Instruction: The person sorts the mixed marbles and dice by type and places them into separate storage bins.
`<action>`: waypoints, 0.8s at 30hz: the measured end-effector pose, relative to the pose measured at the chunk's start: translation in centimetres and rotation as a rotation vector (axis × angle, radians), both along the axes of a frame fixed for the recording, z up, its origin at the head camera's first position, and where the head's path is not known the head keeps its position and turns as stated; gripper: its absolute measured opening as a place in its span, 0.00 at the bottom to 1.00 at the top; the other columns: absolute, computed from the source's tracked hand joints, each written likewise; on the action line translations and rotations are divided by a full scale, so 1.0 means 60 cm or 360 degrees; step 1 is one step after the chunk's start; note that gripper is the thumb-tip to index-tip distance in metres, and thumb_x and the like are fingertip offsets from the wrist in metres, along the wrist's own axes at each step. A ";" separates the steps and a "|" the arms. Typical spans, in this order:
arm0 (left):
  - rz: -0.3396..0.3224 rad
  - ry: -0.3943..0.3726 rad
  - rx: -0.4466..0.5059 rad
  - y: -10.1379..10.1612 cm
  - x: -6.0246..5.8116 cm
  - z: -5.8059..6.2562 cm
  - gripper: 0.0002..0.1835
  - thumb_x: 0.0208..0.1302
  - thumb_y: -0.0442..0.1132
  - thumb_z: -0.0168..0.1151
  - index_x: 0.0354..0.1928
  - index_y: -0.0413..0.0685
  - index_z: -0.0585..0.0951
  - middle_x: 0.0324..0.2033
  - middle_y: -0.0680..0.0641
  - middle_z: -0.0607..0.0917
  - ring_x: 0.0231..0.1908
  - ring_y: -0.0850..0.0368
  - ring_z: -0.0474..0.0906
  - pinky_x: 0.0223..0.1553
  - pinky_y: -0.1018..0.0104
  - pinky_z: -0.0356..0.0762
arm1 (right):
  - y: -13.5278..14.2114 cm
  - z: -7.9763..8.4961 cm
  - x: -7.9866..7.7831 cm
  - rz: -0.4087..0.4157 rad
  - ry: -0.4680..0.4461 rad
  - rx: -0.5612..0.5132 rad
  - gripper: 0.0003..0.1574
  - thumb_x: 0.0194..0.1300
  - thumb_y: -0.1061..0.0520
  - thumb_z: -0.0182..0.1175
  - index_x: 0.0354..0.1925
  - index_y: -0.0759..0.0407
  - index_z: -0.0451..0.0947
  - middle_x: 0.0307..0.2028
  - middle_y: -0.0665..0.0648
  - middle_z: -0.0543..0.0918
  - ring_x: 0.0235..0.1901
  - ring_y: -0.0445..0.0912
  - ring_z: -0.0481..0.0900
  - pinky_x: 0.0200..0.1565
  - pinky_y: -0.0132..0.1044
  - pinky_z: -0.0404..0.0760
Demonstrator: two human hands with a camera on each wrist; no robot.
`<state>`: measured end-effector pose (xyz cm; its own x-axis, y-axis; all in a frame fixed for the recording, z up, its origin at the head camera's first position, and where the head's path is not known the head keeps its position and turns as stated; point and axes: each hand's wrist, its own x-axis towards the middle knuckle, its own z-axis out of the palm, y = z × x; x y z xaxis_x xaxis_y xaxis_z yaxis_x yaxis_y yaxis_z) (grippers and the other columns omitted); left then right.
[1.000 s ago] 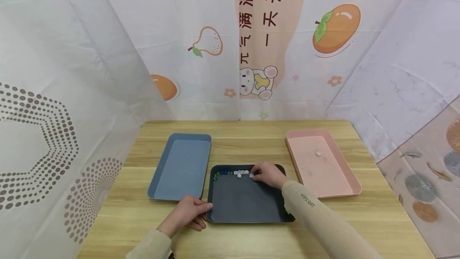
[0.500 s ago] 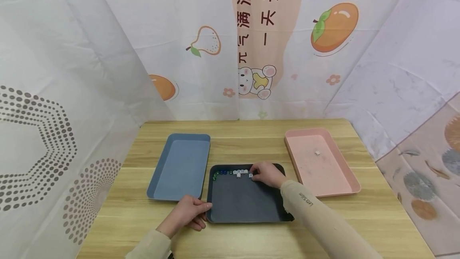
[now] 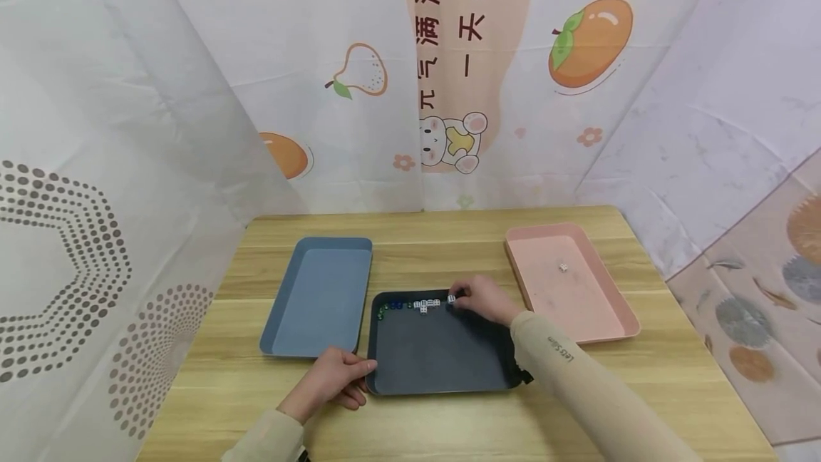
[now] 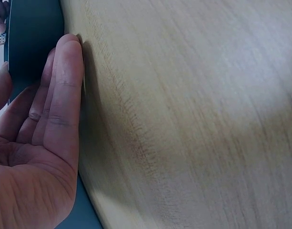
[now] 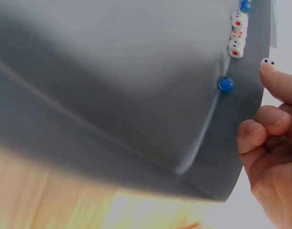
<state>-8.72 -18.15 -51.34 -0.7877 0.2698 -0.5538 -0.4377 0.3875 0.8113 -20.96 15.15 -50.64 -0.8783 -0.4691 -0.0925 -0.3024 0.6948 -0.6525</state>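
Observation:
My right hand (image 3: pixel 484 298) pinches a white die (image 3: pixel 452 299) at the back right of the black tray (image 3: pixel 445 355). In the right wrist view, that die (image 5: pixel 268 62) shows two blue pips between thumb and fingertip, apart from the tray floor. Several other white dice (image 3: pixel 424 304) lie along the tray's back wall. Blue marbles (image 3: pixel 396 305) and green marbles (image 3: pixel 383 312) sit left of them. One blue marble (image 5: pixel 226 84) rests near the right hand. At the tray's left front corner, my left hand (image 3: pixel 336 376) grips the rim with the thumb above and fingers outside.
A blue tray (image 3: pixel 317 298) stands on the wooden table (image 3: pixel 442 237) at left. On the right, a pink tray (image 3: pixel 580 312) holds a single die (image 3: pixel 563 267). Patterned curtains (image 3: pixel 359 162) hang behind and beside the table.
My right hand has lifted the die slightly off the black tray, moving up and back. The left hand stays on the tray corner. The head view has shifted slightly.

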 end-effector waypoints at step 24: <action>0.0011 -0.0027 0.0029 0.001 -0.001 -0.004 0.39 0.72 0.48 0.65 0.72 0.25 0.64 0.28 0.41 0.87 0.26 0.50 0.88 0.29 0.57 0.88 | 0.068 0.035 -0.022 -0.0277 -0.0019 0.0008 0.15 0.71 0.53 0.66 0.53 0.56 0.86 0.30 0.52 0.79 0.29 0.46 0.72 0.36 0.40 0.74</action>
<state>-8.80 -18.08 -51.61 -0.7799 0.2748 -0.5623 -0.4542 0.3696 0.8106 -22.28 19.22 -48.55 -0.9450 -0.3096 -0.1056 -0.1694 0.7394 -0.6516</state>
